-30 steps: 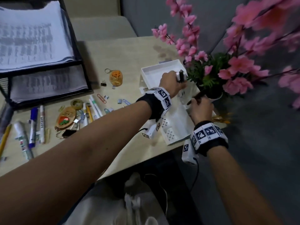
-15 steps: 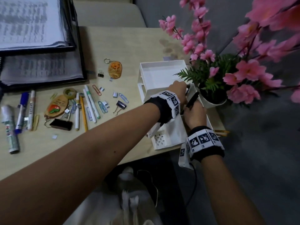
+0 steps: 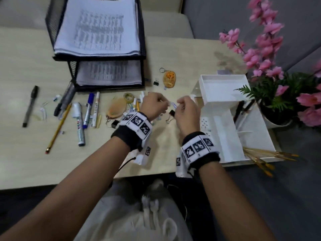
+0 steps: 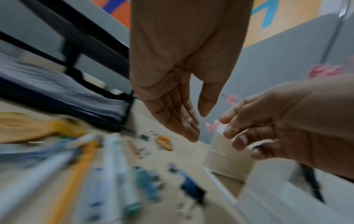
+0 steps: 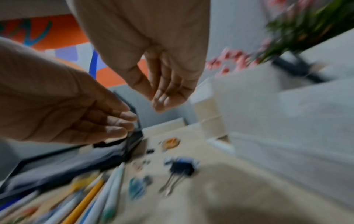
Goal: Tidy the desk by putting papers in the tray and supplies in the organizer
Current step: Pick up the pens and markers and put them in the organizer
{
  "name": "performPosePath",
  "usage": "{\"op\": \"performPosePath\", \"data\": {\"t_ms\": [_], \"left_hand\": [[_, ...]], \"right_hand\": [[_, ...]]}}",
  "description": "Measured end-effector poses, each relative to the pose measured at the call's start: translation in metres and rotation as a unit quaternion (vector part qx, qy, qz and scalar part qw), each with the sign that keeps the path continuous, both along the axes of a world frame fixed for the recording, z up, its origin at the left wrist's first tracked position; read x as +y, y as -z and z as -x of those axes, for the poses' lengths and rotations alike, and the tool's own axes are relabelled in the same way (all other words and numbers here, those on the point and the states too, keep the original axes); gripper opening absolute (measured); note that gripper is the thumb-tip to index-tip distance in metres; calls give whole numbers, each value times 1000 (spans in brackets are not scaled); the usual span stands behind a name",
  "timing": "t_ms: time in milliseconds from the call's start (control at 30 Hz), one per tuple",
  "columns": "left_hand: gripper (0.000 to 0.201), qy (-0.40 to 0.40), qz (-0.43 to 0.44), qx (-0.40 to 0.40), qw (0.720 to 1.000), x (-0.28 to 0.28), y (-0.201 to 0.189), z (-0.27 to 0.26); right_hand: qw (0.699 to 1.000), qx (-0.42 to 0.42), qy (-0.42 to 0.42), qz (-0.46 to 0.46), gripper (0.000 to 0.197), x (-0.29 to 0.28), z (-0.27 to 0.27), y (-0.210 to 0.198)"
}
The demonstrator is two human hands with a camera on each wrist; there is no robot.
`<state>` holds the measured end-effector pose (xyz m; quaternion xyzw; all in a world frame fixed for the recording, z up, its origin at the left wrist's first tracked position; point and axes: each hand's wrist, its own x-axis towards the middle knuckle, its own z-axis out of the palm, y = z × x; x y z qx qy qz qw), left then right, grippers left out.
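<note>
Both hands hover close together over loose supplies in the middle of the desk. My left hand [image 3: 163,101] [image 4: 198,125] has straight, relaxed fingers and holds nothing. My right hand [image 3: 180,103] [image 5: 157,101] is just to its right, also empty. A blue paper clip [image 3: 173,105] lies between them and a black binder clip [image 3: 172,113] [image 5: 181,166] sits just below. The white organizer [image 3: 224,108] stands to the right with black pens [image 3: 240,108] in it. The black mesh paper tray [image 3: 142,54] at the back holds printed papers [image 3: 99,26].
Markers [image 3: 79,122], a pencil [image 3: 59,126] and a black pen [image 3: 30,106] lie left of the hands. An orange keychain [image 3: 169,79] lies in front of the tray. A pot of pink flowers [image 3: 278,101] crowds the organizer's right side. Paint brushes [image 3: 264,155] stick out past the desk edge.
Both hands have moved left from the organizer to the scattered clips. The black pen held by the right hand is no longer in it. The head view has swung left.
</note>
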<state>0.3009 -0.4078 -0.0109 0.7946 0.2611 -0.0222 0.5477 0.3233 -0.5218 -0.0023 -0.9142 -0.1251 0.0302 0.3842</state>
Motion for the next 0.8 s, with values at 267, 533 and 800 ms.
{"op": "performPosePath", "data": {"t_ms": [267, 533, 800], "left_hand": [[30, -131, 126, 56, 982, 80, 29, 89], [20, -133, 222, 56, 964, 93, 26, 89], [28, -174, 342, 12, 923, 89, 19, 67]], "right_hand": [[967, 100, -113, 207, 28, 69, 21, 56], [987, 137, 14, 78, 10, 57, 38, 55], [978, 193, -72, -33, 10, 74, 58, 36]]}}
